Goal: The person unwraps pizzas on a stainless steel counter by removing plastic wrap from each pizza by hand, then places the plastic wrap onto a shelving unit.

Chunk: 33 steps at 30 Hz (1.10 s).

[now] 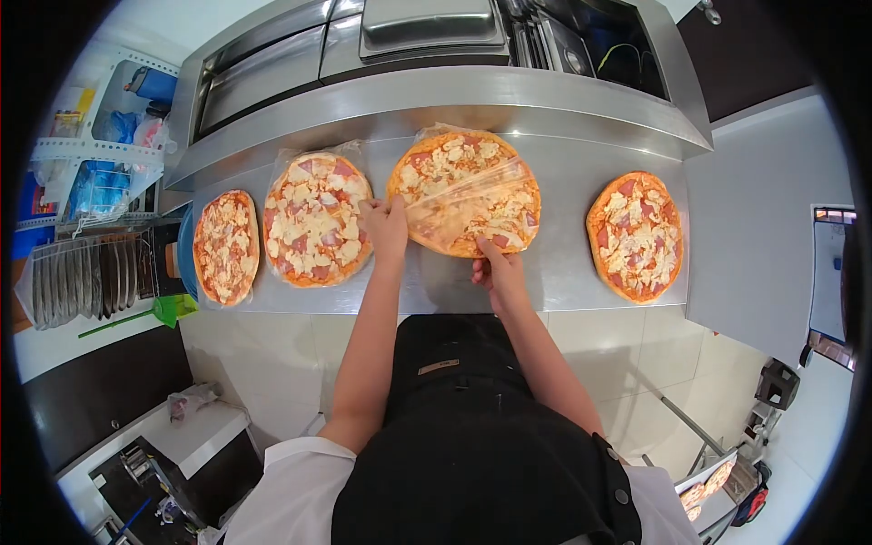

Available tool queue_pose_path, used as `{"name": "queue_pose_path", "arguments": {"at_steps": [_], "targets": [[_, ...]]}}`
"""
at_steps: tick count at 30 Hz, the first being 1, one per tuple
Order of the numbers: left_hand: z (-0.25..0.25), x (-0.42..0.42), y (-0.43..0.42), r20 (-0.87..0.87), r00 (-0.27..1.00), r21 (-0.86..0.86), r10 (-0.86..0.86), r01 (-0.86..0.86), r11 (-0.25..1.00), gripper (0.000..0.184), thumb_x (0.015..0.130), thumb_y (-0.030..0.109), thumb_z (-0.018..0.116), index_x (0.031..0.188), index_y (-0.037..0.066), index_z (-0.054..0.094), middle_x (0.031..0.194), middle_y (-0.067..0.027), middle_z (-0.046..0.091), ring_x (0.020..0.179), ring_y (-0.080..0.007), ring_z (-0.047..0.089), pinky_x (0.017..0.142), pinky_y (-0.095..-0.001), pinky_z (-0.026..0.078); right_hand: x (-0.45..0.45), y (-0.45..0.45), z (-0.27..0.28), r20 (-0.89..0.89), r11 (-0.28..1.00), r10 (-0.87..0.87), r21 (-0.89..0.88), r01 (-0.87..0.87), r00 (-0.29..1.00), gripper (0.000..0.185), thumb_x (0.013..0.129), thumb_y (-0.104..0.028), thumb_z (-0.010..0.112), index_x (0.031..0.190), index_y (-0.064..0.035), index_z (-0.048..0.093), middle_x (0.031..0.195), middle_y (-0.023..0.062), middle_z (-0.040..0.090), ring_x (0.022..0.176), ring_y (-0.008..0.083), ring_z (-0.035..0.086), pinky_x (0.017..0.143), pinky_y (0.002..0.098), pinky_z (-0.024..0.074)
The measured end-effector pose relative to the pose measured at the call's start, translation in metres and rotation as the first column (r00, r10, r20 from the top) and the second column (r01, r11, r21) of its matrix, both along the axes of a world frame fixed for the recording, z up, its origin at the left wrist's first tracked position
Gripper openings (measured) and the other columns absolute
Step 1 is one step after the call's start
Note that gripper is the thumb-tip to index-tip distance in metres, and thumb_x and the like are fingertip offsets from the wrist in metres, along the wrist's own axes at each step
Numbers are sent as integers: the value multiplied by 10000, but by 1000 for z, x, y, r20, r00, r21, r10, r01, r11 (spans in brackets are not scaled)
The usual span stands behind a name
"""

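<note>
Both my hands hold a pizza [495,154] with clear plastic over it, slightly raised at the middle of the steel counter. At its left edge, the fingers of my left hand [387,224] are closed on it. My right hand [499,271] grips the near edge, thumb on top and fingers below. The plastic shows shiny creases across the pizza's middle. Just left of my left hand lies another pizza [316,218] in a clear bag. Farther left is a third pizza [226,247]. One more pizza [636,236] lies alone on the right.
The steel counter [563,272] ends close to my apron. Behind it rises a raised steel ledge [436,91] with lidded pans [431,27]. At the left stand a white shelf [100,145] and a rack of metal pans [86,282]. A grey panel [763,200] borders the right side.
</note>
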<state>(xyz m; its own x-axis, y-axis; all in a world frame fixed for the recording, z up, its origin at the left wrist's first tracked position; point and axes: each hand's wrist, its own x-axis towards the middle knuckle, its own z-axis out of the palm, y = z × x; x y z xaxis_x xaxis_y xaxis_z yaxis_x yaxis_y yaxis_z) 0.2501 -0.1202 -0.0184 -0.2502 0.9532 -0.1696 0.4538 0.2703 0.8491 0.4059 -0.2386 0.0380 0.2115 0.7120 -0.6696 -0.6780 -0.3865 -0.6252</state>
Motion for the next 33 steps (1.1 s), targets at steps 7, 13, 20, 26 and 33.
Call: {"name": "queue_pose_path", "arguments": {"at_steps": [7, 13, 20, 26, 33], "targets": [[48, -2, 0, -440, 788, -271, -430, 340, 901, 517, 816, 471, 481, 732, -5, 662, 1049, -109, 405, 938, -301, 360, 849, -403, 299, 12, -18, -28, -14, 985, 169, 50, -168, 986, 241, 856, -234, 604, 896, -1, 558, 682, 85, 567, 551, 135, 523, 528, 222, 440], [59, 72, 3, -567, 607, -236, -557, 528, 816, 541, 831, 518, 443, 848, 40, 694, 1137, -175, 415, 986, -341, 359, 824, -485, 297, 26, -26, -30, 179, 938, 324, 67, -340, 929, 339, 868, -227, 591, 1074, 34, 527, 938, 140, 596, 789, 179, 591, 702, 252, 485], [46, 173, 52, -558, 578, -252, -596, 566, 785, 547, 830, 519, 438, 949, 44, 682, 1189, -196, 460, 1100, -370, 376, 890, -511, 303, 104, 4, -42, -5, 956, -205, 213, 201, 979, 382, 889, -268, 530, 1143, 16, 501, 1015, 138, 594, 883, 182, 586, 759, 253, 469], [58, 173, 71, -260, 607, -187, -751, 732, 656, 458, 822, 428, 483, 923, 21, 669, 873, -133, 604, 827, -261, 536, 765, -376, 416, 153, 49, -7, 201, 964, 247, 45, -260, 948, 393, 911, -325, 474, 1115, 5, 532, 1036, 128, 596, 897, 181, 579, 766, 258, 463], [81, 163, 68, 104, 615, -101, -782, 788, 607, 262, 817, 228, 590, 782, -31, 616, 573, -49, 559, 549, -125, 538, 532, -208, 422, 139, 27, 20, 70, 966, 103, 230, -116, 992, 324, 919, -294, 449, 1047, -23, 572, 1003, 102, 603, 842, 165, 572, 749, 264, 455]]}}
